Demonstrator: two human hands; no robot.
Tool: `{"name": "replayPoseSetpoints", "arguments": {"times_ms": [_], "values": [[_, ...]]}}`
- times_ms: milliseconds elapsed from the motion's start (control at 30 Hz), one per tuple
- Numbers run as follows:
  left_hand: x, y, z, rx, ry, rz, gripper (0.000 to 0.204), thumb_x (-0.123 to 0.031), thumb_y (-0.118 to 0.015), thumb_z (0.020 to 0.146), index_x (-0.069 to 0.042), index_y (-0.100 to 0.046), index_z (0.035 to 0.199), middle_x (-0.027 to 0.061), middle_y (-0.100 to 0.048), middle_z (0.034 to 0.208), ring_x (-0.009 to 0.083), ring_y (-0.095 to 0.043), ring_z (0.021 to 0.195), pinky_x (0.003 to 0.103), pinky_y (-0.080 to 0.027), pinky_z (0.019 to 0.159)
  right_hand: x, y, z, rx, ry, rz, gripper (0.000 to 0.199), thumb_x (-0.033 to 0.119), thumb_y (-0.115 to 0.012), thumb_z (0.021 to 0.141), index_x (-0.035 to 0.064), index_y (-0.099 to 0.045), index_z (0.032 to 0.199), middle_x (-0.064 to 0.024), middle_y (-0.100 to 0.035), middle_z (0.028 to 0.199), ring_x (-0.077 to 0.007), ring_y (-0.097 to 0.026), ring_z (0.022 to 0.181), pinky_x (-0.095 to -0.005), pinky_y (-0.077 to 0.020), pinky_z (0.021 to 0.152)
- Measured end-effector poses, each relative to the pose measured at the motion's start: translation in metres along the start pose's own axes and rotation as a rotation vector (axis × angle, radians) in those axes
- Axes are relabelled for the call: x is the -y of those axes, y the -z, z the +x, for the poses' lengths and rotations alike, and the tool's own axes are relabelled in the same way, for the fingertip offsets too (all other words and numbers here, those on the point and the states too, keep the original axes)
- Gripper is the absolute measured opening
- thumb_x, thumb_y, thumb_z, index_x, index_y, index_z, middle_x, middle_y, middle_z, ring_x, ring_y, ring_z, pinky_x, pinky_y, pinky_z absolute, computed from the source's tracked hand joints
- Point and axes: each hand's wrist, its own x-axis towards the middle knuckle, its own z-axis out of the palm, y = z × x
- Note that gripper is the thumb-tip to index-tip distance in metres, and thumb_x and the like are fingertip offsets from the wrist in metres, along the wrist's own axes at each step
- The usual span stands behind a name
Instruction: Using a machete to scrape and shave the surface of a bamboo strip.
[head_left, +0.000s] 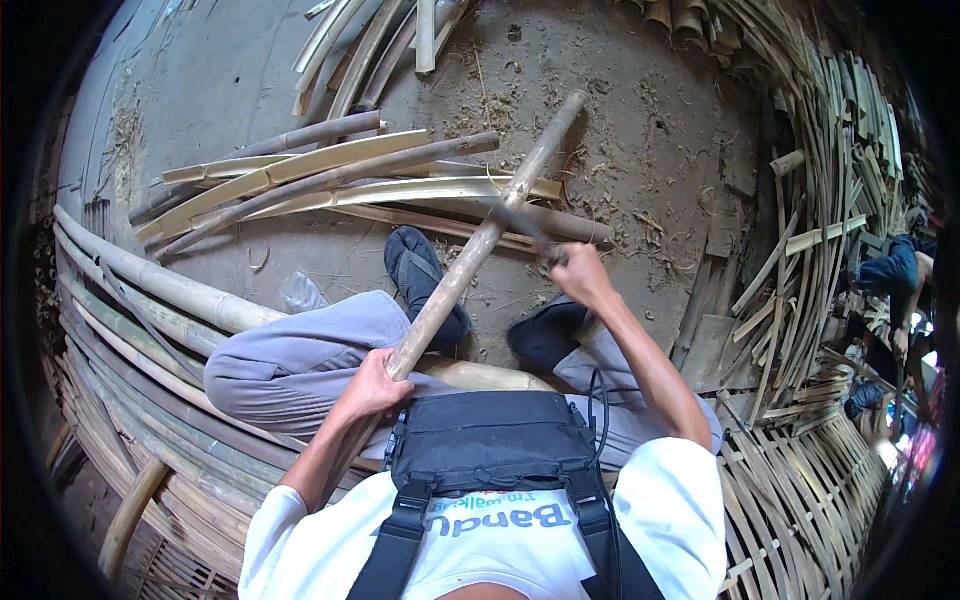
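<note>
Between both hands, bamboo pole

I see even, soft daylight on the dirt floor, with only faint shadows under the bamboo strips. Brightness blows out at the far right edge. The fisheye bends the straight poles toward the rim, and black corners frame a mostly sharp centre.
</note>
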Motion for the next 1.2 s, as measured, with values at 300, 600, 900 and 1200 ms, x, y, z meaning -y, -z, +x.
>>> {"name": "replayPoseSetpoints", "arguments": {"times_ms": [300,600,900,1200], "values": [[-0.010,-0.004,0.001,-0.049,-0.009,-0.016,0.018,-0.003,-0.062,0.071,0.000,-0.054,0.087,0.0003,-0.051,0.060,0.0087,-0.048,0.044,0.026,-0.039,0.038,0.007,-0.013,-0.012,0.023,0.003,-0.091,0.024,0.016,-0.059,0.067,-0.0018,-0.069,0.080,-0.0292,-0.065,0.080,-0.0445,-0.065,0.080,-0.0492,-0.0521,0.078],[-0.001,0.000,0.004,0.015,0.016,-0.080,0.032,-0.001,-0.059,0.072,0.002,-0.057,0.104,0.0010,-0.050,0.056,0.0096,-0.048,0.038,0.026,-0.038,0.035,0.022,0.021,-0.005,0.043,0.055,-0.171,0.025,0.017,-0.060,0.069,-0.0023,-0.069,0.082,-0.0278,-0.065,0.078,-0.0435,-0.066,0.077,-0.0493,-0.0539,0.074],[-0.004,0.006,0.007,0.098,0.048,-0.160,0.022,-0.002,-0.062,0.074,0.004,-0.053,0.093,0.0018,-0.051,0.058,0.0104,-0.048,0.038,0.026,-0.039,0.033,0.023,0.003,-0.020,0.022,0.183,-0.227,0.021,0.012,-0.056,0.066,-0.0022,-0.068,0.077,-0.0278,-0.064,0.073,-0.0433,-0.065,0.071,-0.0493,-0.0535,0.073],[-0.003,0.004,0.009,0.077,-0.004,-0.117,0.022,-0.002,-0.062,0.073,0.003,-0.054,0.093,0.0011,-0.050,0.056,0.0097,-0.048,0.037,0.026,-0.038,0.033,-0.004,0.017,-0.001,0.027,0.028,-0.256,0.024,0.014,-0.057,0.070,-0.0042,-0.068,0.081,-0.0290,-0.064,0.072,-0.0439,-0.065,0.070,-0.0480,-0.0539,0.073]]}}
